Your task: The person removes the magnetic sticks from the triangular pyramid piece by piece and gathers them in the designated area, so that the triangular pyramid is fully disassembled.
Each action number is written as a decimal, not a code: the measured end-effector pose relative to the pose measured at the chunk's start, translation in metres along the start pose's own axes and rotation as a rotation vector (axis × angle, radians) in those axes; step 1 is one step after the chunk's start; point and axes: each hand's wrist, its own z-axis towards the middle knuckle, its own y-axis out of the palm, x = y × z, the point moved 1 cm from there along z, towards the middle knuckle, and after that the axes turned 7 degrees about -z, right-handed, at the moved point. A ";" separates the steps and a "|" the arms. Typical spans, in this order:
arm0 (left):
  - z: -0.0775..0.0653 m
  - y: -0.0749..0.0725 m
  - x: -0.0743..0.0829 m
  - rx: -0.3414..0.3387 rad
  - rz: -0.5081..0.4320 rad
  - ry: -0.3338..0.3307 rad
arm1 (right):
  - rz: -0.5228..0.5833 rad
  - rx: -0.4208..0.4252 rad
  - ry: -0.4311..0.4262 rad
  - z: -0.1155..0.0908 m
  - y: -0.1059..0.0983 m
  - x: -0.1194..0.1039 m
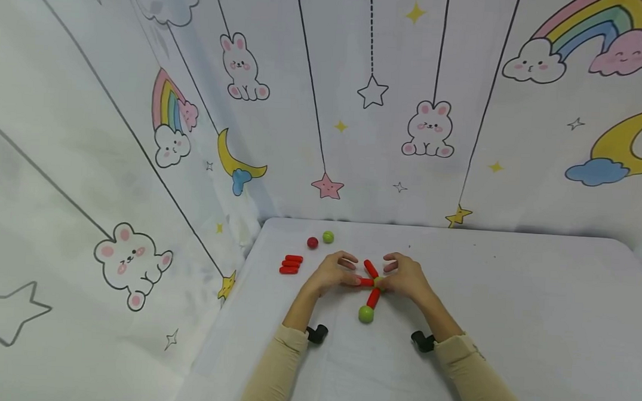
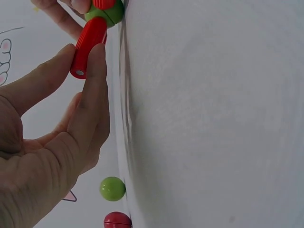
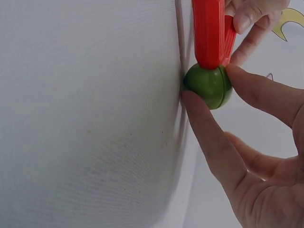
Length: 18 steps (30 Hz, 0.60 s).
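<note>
My left hand [image 1: 334, 271] pinches the free end of a ribbed red rod [image 2: 88, 50] between thumb and fingertips. That rod's other end meets a green ball [image 3: 205, 84], which my right hand [image 1: 408, 278] grips between thumb and forefinger. Two more red rods join the same ball: a far rod [image 1: 370, 268] slants away to the back left, and a near rod [image 1: 373, 297] runs towards me. At the near rod's front end sits a second green ball [image 1: 366, 314]. My fingers partly cover the middle ball in the head view.
Left of my hands lie 3 loose red rods [image 1: 290, 264] side by side. Behind them are a loose red ball [image 1: 312, 242] and a loose green ball [image 1: 328, 236]. A white cloth covers the table [image 1: 536, 317], and a patterned curtain [image 1: 376, 167] hangs behind it.
</note>
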 end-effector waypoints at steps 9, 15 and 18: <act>-0.001 0.000 0.001 0.026 0.012 -0.019 | -0.015 -0.004 0.037 -0.003 0.000 -0.002; 0.000 0.000 0.001 0.037 -0.002 -0.025 | -0.022 0.005 0.050 -0.002 0.000 -0.001; -0.001 -0.001 0.002 0.040 0.005 -0.034 | -0.021 0.002 0.044 -0.002 -0.001 -0.003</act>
